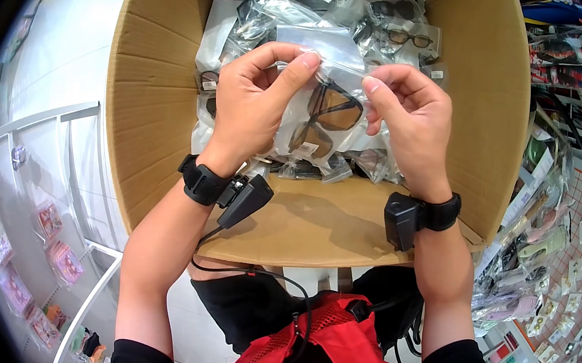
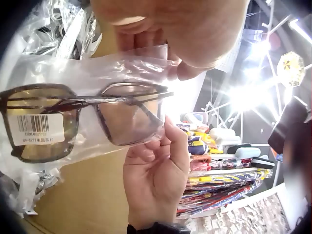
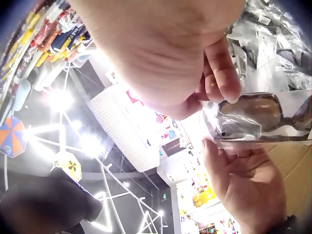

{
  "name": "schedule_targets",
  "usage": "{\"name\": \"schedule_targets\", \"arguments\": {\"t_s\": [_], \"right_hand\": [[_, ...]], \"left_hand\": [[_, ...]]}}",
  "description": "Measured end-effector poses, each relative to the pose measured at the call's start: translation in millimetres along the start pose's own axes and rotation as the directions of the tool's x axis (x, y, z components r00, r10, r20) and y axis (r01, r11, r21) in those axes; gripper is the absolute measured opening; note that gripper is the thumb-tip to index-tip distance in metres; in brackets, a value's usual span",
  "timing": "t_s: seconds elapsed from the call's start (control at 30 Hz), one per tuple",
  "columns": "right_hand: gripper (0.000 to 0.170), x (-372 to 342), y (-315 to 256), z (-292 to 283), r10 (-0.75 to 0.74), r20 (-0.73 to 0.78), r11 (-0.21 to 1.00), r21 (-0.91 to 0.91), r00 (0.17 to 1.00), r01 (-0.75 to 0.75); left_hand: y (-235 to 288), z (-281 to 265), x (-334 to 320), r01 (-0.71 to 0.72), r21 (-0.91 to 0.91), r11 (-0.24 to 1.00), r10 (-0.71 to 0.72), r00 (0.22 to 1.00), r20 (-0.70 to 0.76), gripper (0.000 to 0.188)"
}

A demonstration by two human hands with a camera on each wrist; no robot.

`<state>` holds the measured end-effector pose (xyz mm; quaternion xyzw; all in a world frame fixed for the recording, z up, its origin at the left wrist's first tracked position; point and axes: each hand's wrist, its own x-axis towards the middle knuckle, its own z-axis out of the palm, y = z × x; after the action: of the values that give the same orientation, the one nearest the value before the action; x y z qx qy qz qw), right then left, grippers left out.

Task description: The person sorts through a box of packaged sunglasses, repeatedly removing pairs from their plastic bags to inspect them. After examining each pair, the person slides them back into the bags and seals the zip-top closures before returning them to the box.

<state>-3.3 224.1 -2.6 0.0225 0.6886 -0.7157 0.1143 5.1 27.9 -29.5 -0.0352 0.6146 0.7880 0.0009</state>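
Note:
Both hands hold a clear plastic bag with brown-lensed, dark-framed sunglasses point(image 1: 338, 108) over the open carton. The left hand point(image 1: 253, 99) pinches the bag's top edge between thumb and forefinger. At the same edge, a little to the right, the right hand point(image 1: 414, 120) pinches with thumb and forefinger, its other fingers curled. In the left wrist view the sunglasses point(image 2: 41, 122) carry a white barcode label on one lens, and the right hand point(image 2: 156, 180) is at the bag's far end. The right wrist view shows the bagged sunglasses point(image 3: 253, 109) between both hands.
A large cardboard box point(image 1: 152, 82) surrounds many bagged glasses point(image 1: 409, 38). At the left stands a white rack point(image 1: 80, 159) with small packets. Packaged goods point(image 1: 540, 243) hang along the right side. A cable point(image 1: 281, 276) runs from the left wrist camera across the body.

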Motion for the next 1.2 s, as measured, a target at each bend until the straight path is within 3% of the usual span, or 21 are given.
{"name": "schedule_targets", "arguments": {"t_s": [0.07, 0.27, 0.4, 0.47, 0.53, 0.57, 0.63, 0.77, 0.87, 0.93, 1.07, 1.13, 1.2], "right_hand": [[0.012, 0, 0, 1, 0.003, 0.004, 1.000, 0.000, 1.000, -0.003], [0.011, -2, 2, 4, 0.019, 0.054, 0.999, -0.042, 0.998, -0.017], [0.010, -4, -2, 4, 0.028, 0.044, 0.999, -0.043, 0.999, -0.026], [0.011, -3, -1, 5, 0.030, 0.035, 0.999, -0.041, 0.999, -0.028], [0.011, -2, 3, 4, -0.106, 0.051, 0.988, -0.109, 0.993, 0.111], [0.011, -2, 4, 4, -0.106, 0.050, 0.988, -0.110, 0.993, 0.111], [0.010, -4, 5, 4, -0.177, 0.112, 0.931, -0.304, 0.978, 0.204], [0.010, -5, 6, 4, -0.187, 0.091, 0.932, -0.298, 0.978, 0.207], [0.010, -2, 9, 3, -0.151, 0.121, 0.959, -0.221, 0.981, 0.175], [0.010, 0, 10, 2, -0.187, 0.123, 0.952, -0.220, 0.975, 0.211], [0.010, 4, 14, -4, -0.245, 0.122, 0.917, -0.291, 0.962, 0.271], [0.010, 2, 13, -1, -0.191, 0.106, 0.961, -0.184, 0.976, 0.208], [0.010, 2, 12, 1, -0.172, 0.096, 0.970, -0.158, 0.980, 0.185]], "left_hand": [[-1, -3, 0, 0.007, 0.137, 0.990, -0.007, 1.000, -0.007, 0.018], [-9, -7, 1, -0.052, 0.213, 0.976, 0.063, 0.997, -0.044, 0.019], [-8, -2, 3, -0.057, 0.022, 0.998, 0.057, 0.998, 0.002, 0.020], [-6, -7, 3, -0.096, 0.267, 0.959, 0.067, 0.991, 0.115, 0.018], [-3, -5, 1, -0.066, 0.248, 0.967, 0.037, 0.992, 0.120, 0.017], [1, -3, -3, -0.076, 0.312, 0.947, 0.039, 0.992, 0.123, 0.017], [0, 1, -6, -0.091, 0.382, 0.920, 0.043, 0.990, 0.132, 0.017], [5, -1, -3, -0.052, 0.325, 0.944, -0.011, 0.982, 0.191, 0.016], [-7, -4, -1, -0.167, 0.306, 0.937, 0.102, 0.971, 0.217, 0.017], [-2, -2, -3, -0.102, 0.347, 0.933, 0.055, 0.988, 0.142, 0.018], [1, -5, -1, -0.012, 0.345, 0.939, -0.044, 0.987, 0.155, 0.019], [0, -5, -1, -0.093, 0.410, 0.907, 0.011, 0.980, 0.200, 0.021], [-7, -2, -2, -0.118, 0.356, 0.927, 0.059, 0.983, 0.171, 0.022]]}}
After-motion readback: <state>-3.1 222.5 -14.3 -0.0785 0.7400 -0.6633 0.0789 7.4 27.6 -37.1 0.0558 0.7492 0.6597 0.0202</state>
